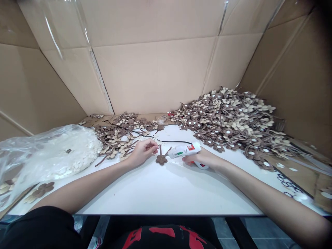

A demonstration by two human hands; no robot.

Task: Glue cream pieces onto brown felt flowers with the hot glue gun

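Observation:
My right hand (pixel 193 158) is wrapped round a white hot glue gun (pixel 185 150) with red and green labels. Its nozzle points left and sits close to a brown felt flower (pixel 161 159) lying flat on the white table (pixel 155 193). A thin brown strip runs up from the flower. Just left of the flower, my left hand (pixel 145 151) hovers with thumb and fingers drawn together in a pinch. Whatever may be between its fingertips is too small to make out.
A large pile of brown and cream felt flowers (pixel 228 117) fills the back right. More pieces (pixel 116 138) lie at the back left beside a clear plastic bag (pixel 67 148) of white pieces. A black cord (pixel 176 141) runs behind the gun. Cardboard walls (pixel 155 76) enclose the table.

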